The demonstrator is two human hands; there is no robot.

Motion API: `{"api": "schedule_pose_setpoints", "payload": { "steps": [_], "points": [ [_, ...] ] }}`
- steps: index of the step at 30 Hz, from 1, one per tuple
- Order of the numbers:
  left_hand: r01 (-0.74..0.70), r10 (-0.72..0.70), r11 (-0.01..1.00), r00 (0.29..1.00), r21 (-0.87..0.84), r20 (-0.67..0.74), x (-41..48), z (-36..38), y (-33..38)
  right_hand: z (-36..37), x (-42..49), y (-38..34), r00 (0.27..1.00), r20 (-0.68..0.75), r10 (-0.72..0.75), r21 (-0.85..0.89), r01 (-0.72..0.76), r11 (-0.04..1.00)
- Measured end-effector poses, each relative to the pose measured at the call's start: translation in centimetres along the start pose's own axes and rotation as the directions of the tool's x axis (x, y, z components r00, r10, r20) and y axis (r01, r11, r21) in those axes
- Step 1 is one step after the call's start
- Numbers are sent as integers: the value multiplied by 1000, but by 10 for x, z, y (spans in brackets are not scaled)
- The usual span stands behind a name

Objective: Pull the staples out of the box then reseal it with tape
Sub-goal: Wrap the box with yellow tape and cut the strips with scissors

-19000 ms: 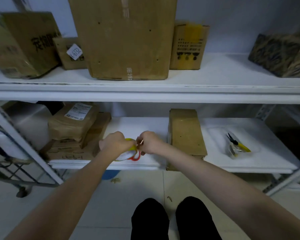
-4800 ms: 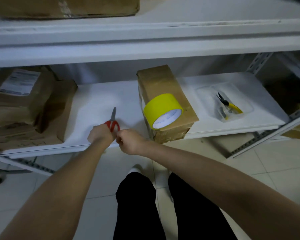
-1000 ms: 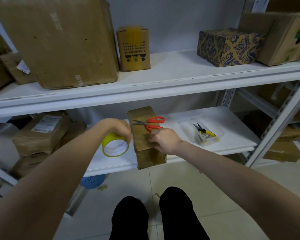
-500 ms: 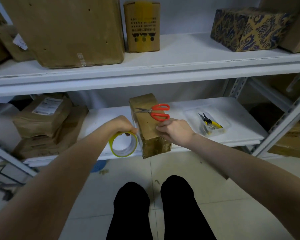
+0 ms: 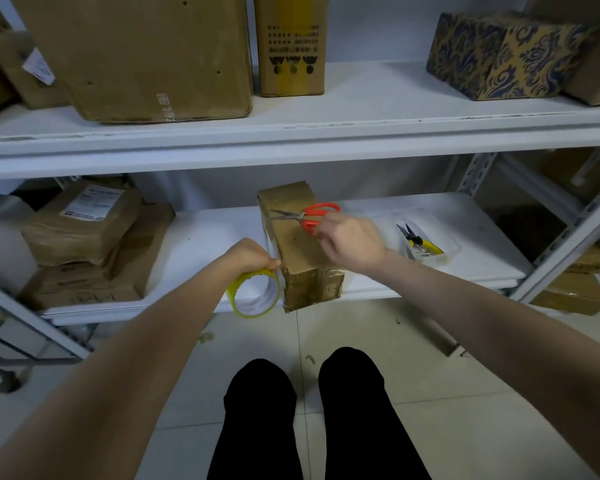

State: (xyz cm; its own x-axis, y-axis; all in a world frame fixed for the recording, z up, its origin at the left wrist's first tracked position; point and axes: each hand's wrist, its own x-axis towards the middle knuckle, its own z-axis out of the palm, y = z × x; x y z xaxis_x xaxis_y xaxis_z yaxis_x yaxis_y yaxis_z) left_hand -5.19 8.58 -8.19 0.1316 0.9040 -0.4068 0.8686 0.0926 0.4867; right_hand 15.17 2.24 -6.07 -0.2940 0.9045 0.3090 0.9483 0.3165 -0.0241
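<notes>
A long brown cardboard box (image 5: 293, 252) lies end-on at the lower shelf's front edge, its near end glossy with clear tape. Red-handled scissors (image 5: 310, 214) rest across its top, blades pointing left. My left hand (image 5: 250, 256) grips a yellow-cored tape roll (image 5: 253, 294) against the box's front left corner, and a clear strip runs up the box's left side. My right hand (image 5: 352, 242) is blurred over the box top, with its fingertips at the scissors' lower handle.
A clear tray (image 5: 447, 245) with yellow-handled pliers (image 5: 418, 239) sits right of the box. Stacked brown parcels (image 5: 84, 237) fill the lower shelf's left end. The upper shelf edge (image 5: 291, 147) overhangs and carries several boxes. My legs and tiled floor are below.
My right hand has left the box's near top and moved back to the scissors' handles. My left hand still holds the roll at the box's left corner, slightly lower.
</notes>
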Motion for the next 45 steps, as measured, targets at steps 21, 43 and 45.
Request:
{"api": "schedule_pose_setpoints", "payload": {
  "steps": [21,43,45],
  "points": [
    [-20,52,987,978,-157,202,-1,1,-11,-14,9,-4,785,592,183,662,-602,446],
    [-74,123,918,987,-390,102,-25,42,15,6,-76,13,443,892,-91,424,-748,510],
    [-82,124,919,989,-386,85,-27,43,15,14,-74,7,461,883,-87,445,-764,467]
  ]
}}
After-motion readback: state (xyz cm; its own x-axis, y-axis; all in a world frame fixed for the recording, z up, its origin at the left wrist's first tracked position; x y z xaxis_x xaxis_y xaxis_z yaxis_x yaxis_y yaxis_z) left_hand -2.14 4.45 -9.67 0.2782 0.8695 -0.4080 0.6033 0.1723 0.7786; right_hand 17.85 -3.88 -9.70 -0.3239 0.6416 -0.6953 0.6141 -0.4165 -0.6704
